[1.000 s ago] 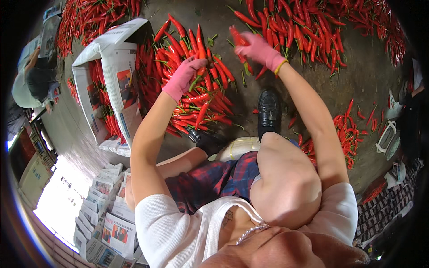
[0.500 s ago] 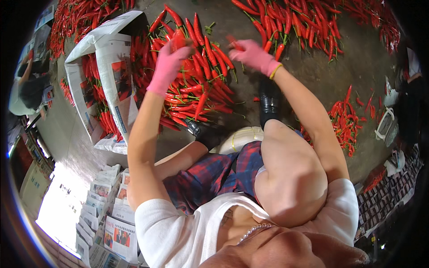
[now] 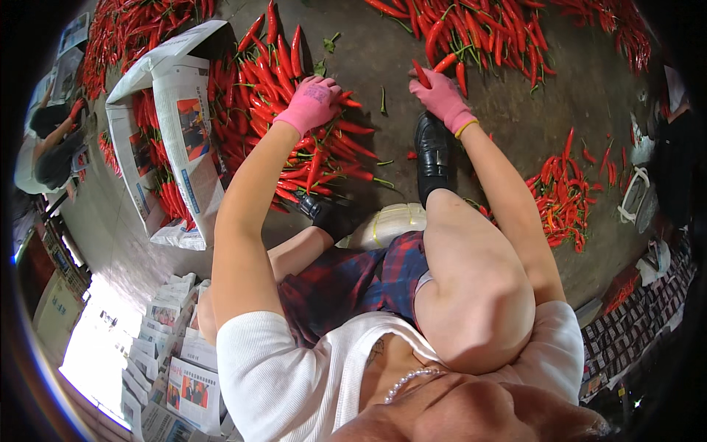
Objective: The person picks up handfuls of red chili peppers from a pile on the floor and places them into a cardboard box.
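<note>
My left hand point(image 3: 312, 104), in a pink glove, lies on the right part of a pile of red chili peppers point(image 3: 254, 110). Its fingers curl closed around a red chili pepper point(image 3: 351, 103), whose end sticks out beside the fingertips; the palm side is hidden. Across a strip of floor, my right hand point(image 3: 443, 97), also gloved in pink with a yellow band at the wrist, pinches another chili pepper point(image 3: 420, 74) between thumb and fingers. That pepper points up and away, just short of a second heap of red chili peppers point(image 3: 479, 33).
Left of the pile stands a newspaper-lined container point(image 3: 177, 110) with peppers inside. Newspapers point(image 3: 193, 387) lie at the lower left. A smaller pepper heap point(image 3: 563, 195) is on the right. My black shoe point(image 3: 432, 155) stands between the piles. Another person point(image 3: 51, 147) works at the far left.
My left hand has moved right and down onto the pile. My right hand has shifted slightly right and lower, with a pepper still in its fingers.
</note>
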A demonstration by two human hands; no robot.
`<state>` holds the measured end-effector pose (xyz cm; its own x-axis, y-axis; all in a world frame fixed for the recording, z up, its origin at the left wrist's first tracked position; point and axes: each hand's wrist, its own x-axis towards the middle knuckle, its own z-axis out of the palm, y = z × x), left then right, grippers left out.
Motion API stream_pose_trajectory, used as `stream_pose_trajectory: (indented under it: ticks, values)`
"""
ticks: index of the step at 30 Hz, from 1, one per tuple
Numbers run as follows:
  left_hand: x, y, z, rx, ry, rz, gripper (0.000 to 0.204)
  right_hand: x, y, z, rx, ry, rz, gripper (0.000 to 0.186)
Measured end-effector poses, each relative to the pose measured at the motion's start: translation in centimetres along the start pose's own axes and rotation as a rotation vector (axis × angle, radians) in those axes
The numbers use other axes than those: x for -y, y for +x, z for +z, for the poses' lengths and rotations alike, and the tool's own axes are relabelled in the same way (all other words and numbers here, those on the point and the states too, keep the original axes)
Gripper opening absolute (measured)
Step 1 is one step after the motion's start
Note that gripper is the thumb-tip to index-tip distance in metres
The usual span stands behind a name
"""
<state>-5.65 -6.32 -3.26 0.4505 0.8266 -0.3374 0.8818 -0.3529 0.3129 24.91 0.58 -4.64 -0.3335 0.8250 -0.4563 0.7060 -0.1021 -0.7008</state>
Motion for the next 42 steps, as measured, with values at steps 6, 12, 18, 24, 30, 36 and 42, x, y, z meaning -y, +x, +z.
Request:
stream_pose_trajectory:
  ticks: [6, 12, 18, 24, 30, 36, 42]
  values:
    - [0.1, 0.3, -1.3, 0.141, 0.082, 0.054, 0.039, -2.5, -0.9, -4.4, -0.076, -0.18, -0.136, 0.034]
    - [-6.1, 12.5, -4.4, -0.221, -0.133, 0.079, 0.027, -2.7, 1.8, -5.1, 0.045, -1.086, -0.416, 0.02]
    - [-6.8, 19.0, -4.1, -0.194, 0.291, 0.311, 0.034, 0.1, -2.0, -3.5, 0.327, -0.876, -0.601, 0.024]
    - [-3.6, 12.4, -0.1, -0.281, 0.053, 0.325, 0.033, -1.3, 0.0, -9.2, 0.044, -0.334, -0.115, 0.042]
    - [-5.2, 11.5, 0.7, -0.027, 0.067, 0.5, 0.038, -1.3, 9.3, -11.6, -0.217, -0.592, -0.011, 0.044]
    - [-2.6, 6.7, 1.1, 0.035, 0.078, 0.418, 0.038, -0.9, 1.8, -13.6, 0.423, -0.348, 0.149, 0.04]
    - [-5.2, 9.1, -0.7, 0.07, -0.224, 0.177, 0.041, -6.6, -0.7, -12.1, 0.02, -0.54, -0.501, 0.037]
